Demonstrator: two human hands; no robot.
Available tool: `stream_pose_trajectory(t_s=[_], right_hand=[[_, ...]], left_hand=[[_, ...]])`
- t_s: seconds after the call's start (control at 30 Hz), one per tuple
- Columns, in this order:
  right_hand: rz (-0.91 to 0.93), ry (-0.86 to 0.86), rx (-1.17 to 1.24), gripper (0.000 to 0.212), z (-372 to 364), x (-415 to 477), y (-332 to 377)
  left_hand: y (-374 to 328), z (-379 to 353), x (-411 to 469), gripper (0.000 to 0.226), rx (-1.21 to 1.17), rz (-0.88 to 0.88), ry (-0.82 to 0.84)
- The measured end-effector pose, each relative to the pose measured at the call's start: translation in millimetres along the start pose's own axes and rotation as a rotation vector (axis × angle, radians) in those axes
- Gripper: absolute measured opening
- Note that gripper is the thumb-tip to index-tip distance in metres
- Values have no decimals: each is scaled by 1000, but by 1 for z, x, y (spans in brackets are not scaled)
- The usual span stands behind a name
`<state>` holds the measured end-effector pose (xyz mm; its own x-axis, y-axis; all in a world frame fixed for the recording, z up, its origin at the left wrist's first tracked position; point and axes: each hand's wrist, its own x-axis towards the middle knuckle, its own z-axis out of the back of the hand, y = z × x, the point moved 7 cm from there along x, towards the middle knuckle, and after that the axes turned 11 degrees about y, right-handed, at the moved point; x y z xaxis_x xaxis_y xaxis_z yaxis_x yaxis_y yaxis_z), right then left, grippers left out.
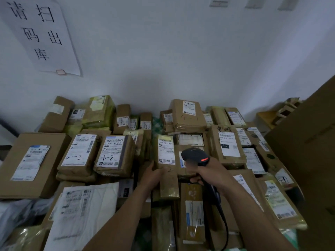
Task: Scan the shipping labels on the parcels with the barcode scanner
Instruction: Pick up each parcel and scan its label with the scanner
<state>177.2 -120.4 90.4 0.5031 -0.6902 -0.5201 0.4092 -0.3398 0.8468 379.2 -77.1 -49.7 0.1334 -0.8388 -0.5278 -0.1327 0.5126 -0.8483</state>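
Supporting surface was covered by a green checked cloth (pixel 155 124), exposed only in a narrow gap between two groups of parcels near the wall (pixel 163 51). Brown cardboard parcels (pixel 188 122) bearing white labels (pixel 230 144) lay packed across it, several stacked. A white plastic mailer (pixel 85 214) lay near left. What was beneath the cloth could not be determined

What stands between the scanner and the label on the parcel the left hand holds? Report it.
Nothing visible does. The barcode scanner in the right hand sits just right of the shipping label, nothing between them. The left hand grips the parcel at its left edge, leaving the label uncovered.
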Motion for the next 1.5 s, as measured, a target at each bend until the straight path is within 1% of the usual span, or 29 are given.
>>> stream_pose_trajectory(t_s=[0.07,0.17,0.23,0.3,0.33,0.37,0.4,0.47,0.5,0.53,0.6,0.67,0.7,0.77,0.8,0.83,0.9,0.93,0.97,1.0,1.03,1.1,1.2,1.33,1.5], right_hand=[[-1,9,-11,39,-2,2,-4],[6,17,0,44,-5,6,-8],[-11,15,-2,47,-8,11,-14],[-38,15,-26,47,-11,17,-22],[-57,17,-35,45,-13,19,-25],[-71,16,-38,42,-14,21,-29],[-78,15,-40,40,-15,22,-31],[-89,14,-52,39,-18,23,-33],[-94,16,-58,39,-20,24,-35],[-100,15,-58,40,-21,24,-38],[-107,6,-36,40,-24,23,-41],[-109,16,-31,40,-27,23,-44],[-108,24,-36,39,-28,23,-45],[-105,34,-30,37,-30,23,-48],[-105,35,-15,37,-31,23,-50],[-105,38,1,36,-32,23,-52],[-105,52,10,32,-35,22,-59],[-101,57,5,29,-36,21,-62],[-93,62,0,27,-37,21,-66],[-86,64,-6,26,-39,20,-68],[-79,65,-8,26,-40,19,-71],[-77,69,-3,31,-42,18,-78],[-95,71,6,38,-44,14,-87],[-95,83,18,34,-45,10,-97],[-71,80,60,28,-42,5,-100]], left_hand=[[8,-5,5,39,-64,15,26],[16,-8,17,31,-110,54,35],[17,-7,21,28,-77,85,19],[20,-1,24,27,46,103,-42],[22,0,24,24,82,89,-63],[24,-2,26,23,87,63,-50],[26,-6,27,27,109,6,-9],[40,-13,38,52,194,-148,53],[50,-16,42,64,235,-181,77],[60,-16,46,72,286,-180,77],[77,-14,50,89,372,-117,83],[76,-17,37,108,472,-21,91],[80,-18,36,112,509,31,91],[83,-21,33,108,587,84,72],[82,-19,32,99,638,61,39],[77,-18,30,83,683,5,-2],[65,-11,17,44,651,-133,-123],[58,-6,5,36,616,-187,-186],[54,0,-8,38,586,-195,-259],[53,10,-19,44,569,-169,-343],[58,18,-26,57,557,-94,-400],[73,25,-35,81,540,51,-393],[86,27,-33,95,518,73,-334],[89,32,-32,93,501,76,-408],[83,30,-43,69,407,-42,-495]])
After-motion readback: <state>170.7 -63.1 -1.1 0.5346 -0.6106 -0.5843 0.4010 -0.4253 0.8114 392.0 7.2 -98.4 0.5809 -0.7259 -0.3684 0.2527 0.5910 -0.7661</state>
